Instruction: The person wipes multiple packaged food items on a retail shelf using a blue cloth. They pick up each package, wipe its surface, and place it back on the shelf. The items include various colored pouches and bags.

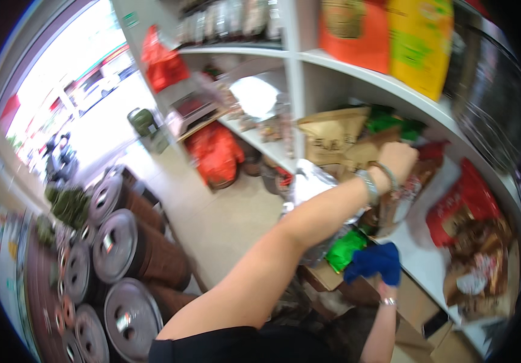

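My left hand (399, 163), with bracelets at the wrist, reaches across to the shelf of packets. Its fingers look curled beside kraft paper bags (333, 138) and a red and brown packet (430, 165); blur hides whether it grips one. Lower down, a bunched dark blue cloth (376, 261) covers most of my right hand (387, 286), which holds it. Left of the cloth is a shiny green packet (345, 249). A silvery plastic bag (310, 181) lies partly behind my left forearm.
Red (462, 204) and brown (478, 267) packets stand on the right shelf. A dark phone-like object (435, 323) rests on cardboard below. Large lidded canisters (115, 245) crowd the left. Red plastic bags (215, 152) and a scale (194, 109) are by the doorway, beside white shelving (294, 86).
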Tool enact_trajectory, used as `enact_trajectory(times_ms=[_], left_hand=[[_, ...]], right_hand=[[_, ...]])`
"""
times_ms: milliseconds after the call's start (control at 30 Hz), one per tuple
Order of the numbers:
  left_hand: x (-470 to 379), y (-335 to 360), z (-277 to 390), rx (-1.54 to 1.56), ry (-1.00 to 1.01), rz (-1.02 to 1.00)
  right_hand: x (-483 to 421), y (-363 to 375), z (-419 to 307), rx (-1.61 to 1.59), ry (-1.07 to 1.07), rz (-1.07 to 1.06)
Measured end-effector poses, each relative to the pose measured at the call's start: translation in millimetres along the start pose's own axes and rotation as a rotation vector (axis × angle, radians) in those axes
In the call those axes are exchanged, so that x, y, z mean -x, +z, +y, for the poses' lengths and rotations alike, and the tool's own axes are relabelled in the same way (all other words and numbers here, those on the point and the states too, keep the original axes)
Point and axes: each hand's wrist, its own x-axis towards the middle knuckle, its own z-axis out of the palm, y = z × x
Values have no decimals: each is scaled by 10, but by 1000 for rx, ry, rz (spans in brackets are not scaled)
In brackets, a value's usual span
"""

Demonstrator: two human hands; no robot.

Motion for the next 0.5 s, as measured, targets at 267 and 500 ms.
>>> enact_trajectory(times_ms=[267, 500], left_hand=[[429, 125, 131, -93, 253, 388], [1512, 818, 142, 113, 485, -16]], right_hand=[[-96, -987, -585, 790, -142, 214], [-1161, -1739, -285, 1363, -94, 123]])
